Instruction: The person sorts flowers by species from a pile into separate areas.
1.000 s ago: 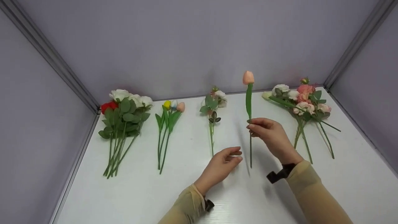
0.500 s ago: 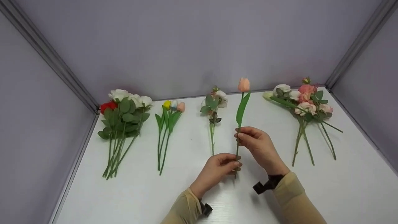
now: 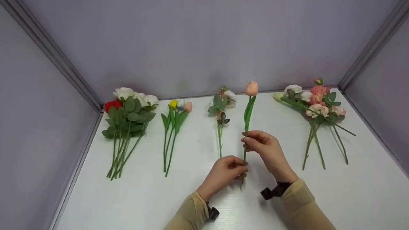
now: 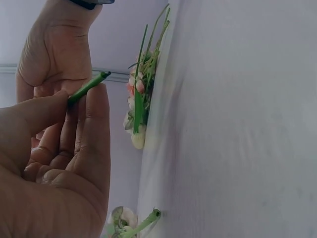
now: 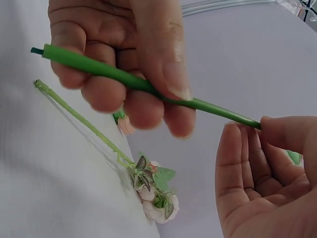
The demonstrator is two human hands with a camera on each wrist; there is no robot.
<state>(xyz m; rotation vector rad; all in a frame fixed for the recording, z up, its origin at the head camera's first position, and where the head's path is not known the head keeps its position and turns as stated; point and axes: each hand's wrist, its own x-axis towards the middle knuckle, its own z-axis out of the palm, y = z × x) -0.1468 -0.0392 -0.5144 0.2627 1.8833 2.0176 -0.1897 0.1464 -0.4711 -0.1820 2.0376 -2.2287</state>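
Note:
A peach-pink tulip point(image 3: 251, 88) stands nearly upright above the white table, held by both hands. My right hand point(image 3: 266, 150) pinches its stem just under the green leaf. Lower down, my left hand point(image 3: 223, 174) pinches the same stem between thumb and fingers near its cut end. In the left wrist view the green stem end point(image 4: 89, 88) pokes out past the left fingertips. The right wrist view shows the stem point(image 5: 114, 73) running across the left fingers to the right thumb. Left of the hands lies a spray with pale blooms point(image 3: 230, 99).
White roses point(image 3: 124, 93) and a red rose point(image 3: 112, 105) lie bunched at the far left. Beside them are three tulips, among them a yellow tulip point(image 3: 173, 104). Pink and white flowers point(image 3: 318, 110) lie at the right. Grey panels point(image 3: 204, 41) wall the table point(image 3: 134, 204).
The right hand brought the tulip left and down toward the left hand. The left hand took hold of the lower stem. Over the last half second both hands barely moved, and the leaf turned slightly.

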